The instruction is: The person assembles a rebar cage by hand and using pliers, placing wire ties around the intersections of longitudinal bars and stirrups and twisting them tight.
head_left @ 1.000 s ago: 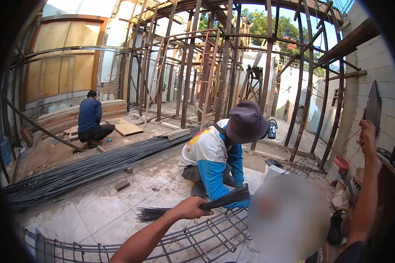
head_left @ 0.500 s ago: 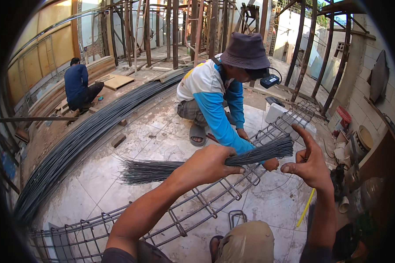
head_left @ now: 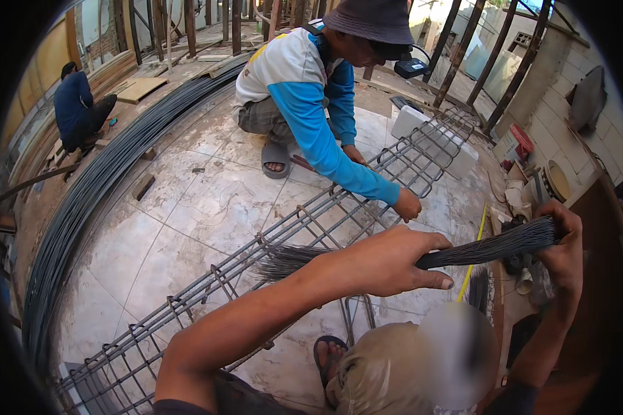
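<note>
- Left hand (head_left: 394, 261) was closed around the wire bundle (head_left: 491, 247), near mid-length.
- Right hand (head_left: 567, 242) was curled at its right end; whether gripping could not be told.
- Bundle lay centre-right of frame, long axis left-to-right, rising slightly rightward.

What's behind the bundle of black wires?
A yellow strip, floor tiles and part of the metal cage show behind the wire bundle. Whatever the bundle and left hand cover can't be seen.

Dark wire bundle (head_left: 491, 250), splayed end, held aslant.
</note>
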Demonstrator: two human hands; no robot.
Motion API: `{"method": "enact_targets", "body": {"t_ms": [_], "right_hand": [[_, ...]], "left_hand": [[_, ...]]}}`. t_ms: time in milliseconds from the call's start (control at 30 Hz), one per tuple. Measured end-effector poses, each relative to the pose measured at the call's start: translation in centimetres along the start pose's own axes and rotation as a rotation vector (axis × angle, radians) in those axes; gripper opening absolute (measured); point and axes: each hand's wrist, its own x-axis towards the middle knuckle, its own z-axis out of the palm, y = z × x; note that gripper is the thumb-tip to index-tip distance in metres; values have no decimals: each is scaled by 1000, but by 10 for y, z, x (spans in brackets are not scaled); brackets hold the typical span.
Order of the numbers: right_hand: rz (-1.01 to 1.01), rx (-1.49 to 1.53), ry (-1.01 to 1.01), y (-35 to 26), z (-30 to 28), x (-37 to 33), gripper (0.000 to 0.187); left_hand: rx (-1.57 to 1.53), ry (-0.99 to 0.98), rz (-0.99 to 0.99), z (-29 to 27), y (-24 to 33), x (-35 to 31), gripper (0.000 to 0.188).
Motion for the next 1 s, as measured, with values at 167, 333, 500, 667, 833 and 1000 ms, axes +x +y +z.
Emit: {"method": "enact_targets", "body": {"t_ms": [167, 333, 500, 667, 833, 1000], "right_hand": [[161, -4, 158, 40, -80, 3, 51], [327, -564, 45, 127, -94, 3, 47], [596, -863, -103, 221, -36, -34, 91], [287, -558, -67, 168, -2, -7, 98], [-4, -65, -66, -22, 50, 40, 73], [-445, 149, 10, -142, 128, 71, 70]], "left_hand": [[384, 380, 170, -29, -19, -24, 68], [102, 484, -197, -109, -30, -82, 64], [196, 770, -136, -149, -1, -129, 60], [255, 910, -105, -170, 26, -168, 61], [196, 803, 82, -122, 51, -116, 79], [410, 665, 193, -64, 50, -77, 77]]}}
